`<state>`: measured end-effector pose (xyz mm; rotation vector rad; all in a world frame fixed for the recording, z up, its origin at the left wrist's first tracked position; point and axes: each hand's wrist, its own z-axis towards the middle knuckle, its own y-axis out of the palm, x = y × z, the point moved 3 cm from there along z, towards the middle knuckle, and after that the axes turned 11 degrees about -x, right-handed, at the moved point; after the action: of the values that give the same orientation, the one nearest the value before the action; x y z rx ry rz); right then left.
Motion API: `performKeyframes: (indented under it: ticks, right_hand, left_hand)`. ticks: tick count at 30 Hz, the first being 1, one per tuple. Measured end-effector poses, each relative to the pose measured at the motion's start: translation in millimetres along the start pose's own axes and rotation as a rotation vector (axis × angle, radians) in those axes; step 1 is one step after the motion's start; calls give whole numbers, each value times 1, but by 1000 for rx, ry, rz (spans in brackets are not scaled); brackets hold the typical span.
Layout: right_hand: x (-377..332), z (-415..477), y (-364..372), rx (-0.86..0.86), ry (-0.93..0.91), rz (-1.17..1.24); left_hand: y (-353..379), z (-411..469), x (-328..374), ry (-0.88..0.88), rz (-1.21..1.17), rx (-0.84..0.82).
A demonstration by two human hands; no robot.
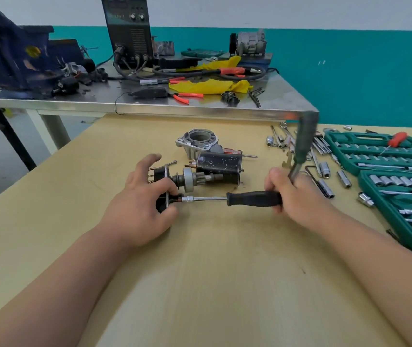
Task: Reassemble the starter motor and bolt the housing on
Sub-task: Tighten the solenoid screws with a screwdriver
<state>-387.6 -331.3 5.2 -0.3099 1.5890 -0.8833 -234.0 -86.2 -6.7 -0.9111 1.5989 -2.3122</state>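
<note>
Head view, first voice: where is the starter's drive assembly (187, 179), and how does it lie?
Second voice: On the tabletop (199, 271), just left of the black motor casing (218, 164). Its long axis runs left to right, with the pinion end toward the casing and the black end plate (159, 174) away from it.
First voice: And the hands?
Second voice: The left hand (137, 209), left of the casing, has its grip closed on the end plate, thumb and lower fingers curled round it, forefinger lifted. The right hand (292, 191), right of the casing, grips the black handle of a socket driver (253, 198). The driver lies level, parallel to the assembly, its socket pointing left onto the end plate. A blurred green-handled tool (302, 146) stands up out of that same grip.
First voice: The housing?
Second voice: The grey housing (198, 141) sits just behind the casing, bore upward.
</note>
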Motion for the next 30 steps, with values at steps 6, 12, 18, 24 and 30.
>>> performKeyframes:
  ticks: [6, 12, 18, 24, 30]
  right_hand:
    - [-3, 6, -5, -9, -84, -108]
    - [11, 7, 4, -319, 499, 796]
    - [15, 5, -4, -318, 283, 999]
    - [14, -2, 6, -173, 265, 613]
    - [7, -8, 6, -274, 171, 885]
  left_hand:
    - [-3, 1, 5, 45, 22, -12]
    - [0, 0, 6, 38, 0, -49]
    - [0, -1, 8, 34, 8, -35]
    - [1, 0, 8, 23, 19, -21]
    - [2, 0, 8, 24, 18, -15]
